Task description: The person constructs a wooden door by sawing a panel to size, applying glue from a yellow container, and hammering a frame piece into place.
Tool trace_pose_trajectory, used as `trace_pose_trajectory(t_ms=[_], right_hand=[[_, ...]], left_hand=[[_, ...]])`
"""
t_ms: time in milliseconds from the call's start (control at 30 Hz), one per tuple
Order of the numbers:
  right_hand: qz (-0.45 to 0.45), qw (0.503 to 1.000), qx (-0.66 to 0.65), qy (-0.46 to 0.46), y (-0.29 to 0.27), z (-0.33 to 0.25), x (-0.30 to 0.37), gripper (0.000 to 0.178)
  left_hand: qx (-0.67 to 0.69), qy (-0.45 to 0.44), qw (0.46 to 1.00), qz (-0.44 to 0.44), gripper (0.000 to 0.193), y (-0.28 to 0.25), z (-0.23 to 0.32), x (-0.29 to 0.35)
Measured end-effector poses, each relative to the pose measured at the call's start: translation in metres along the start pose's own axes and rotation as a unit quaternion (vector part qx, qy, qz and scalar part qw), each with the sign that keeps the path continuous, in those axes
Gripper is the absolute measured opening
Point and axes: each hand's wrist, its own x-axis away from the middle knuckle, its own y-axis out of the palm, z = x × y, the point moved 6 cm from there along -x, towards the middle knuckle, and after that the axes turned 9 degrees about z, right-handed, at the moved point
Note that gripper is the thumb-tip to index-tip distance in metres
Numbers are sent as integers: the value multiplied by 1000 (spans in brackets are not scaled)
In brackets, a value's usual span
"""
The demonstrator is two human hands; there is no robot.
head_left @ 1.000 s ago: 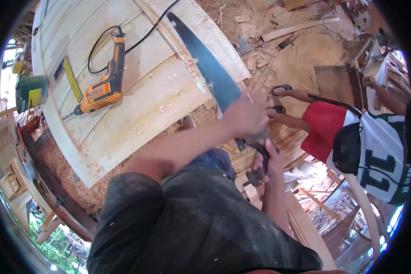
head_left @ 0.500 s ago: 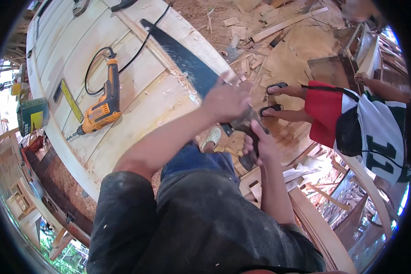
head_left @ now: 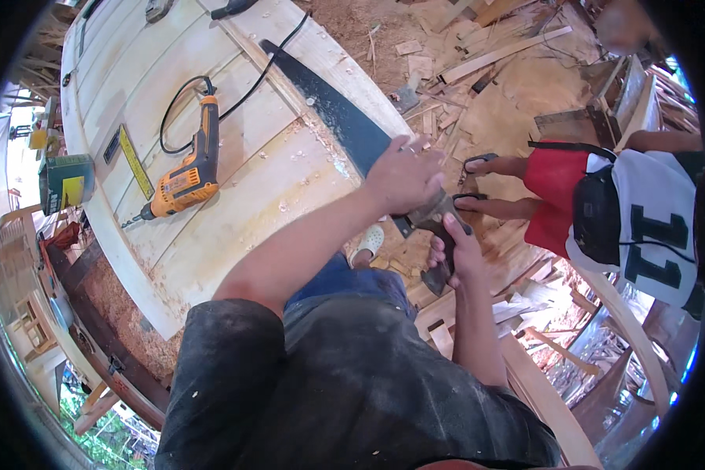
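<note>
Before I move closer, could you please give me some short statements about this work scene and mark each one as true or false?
1. The orange-and-black drill lies on the pale wooden panel. True.
2. The left hand holds this drill. False: the left hand is at the saw blade, near its handle end.
3. The right hand grips the dark saw handle. True.
4. The yellow strip lies to the right of the drill in the picture. False: it lies to the left.
5. The nearby person wears red shorts. True.
</note>
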Motion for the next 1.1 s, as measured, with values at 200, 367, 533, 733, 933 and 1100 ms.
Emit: trace_pose_trajectory(t_ms=[200, 367, 533, 733, 933, 1100], right_hand=[[34, 999, -12, -34, -91, 9, 46, 35], [53, 962, 69, -259, -125, -52, 90, 37], [234, 879, 199, -363, -80, -107, 118, 41], [327, 877, 117, -331, -84, -97, 130, 41], [393, 854, 136, -312, -91, -72, 131, 63], [410, 828, 244, -297, -119, -26, 102, 61]], left_hand=[[63, 13, 998, 10, 46, 11, 69, 13], [180, -88, 943, 266, 27, -57, -31, 14], [2, -213, 946, 243, 25, -107, -153, 8], [6, -102, 986, 129, 27, -102, -129, -80], [-143, -2, 984, 108, 51, -61, -155, -83], [-118, -56, 991, 3, 49, -70, -124, -82]])
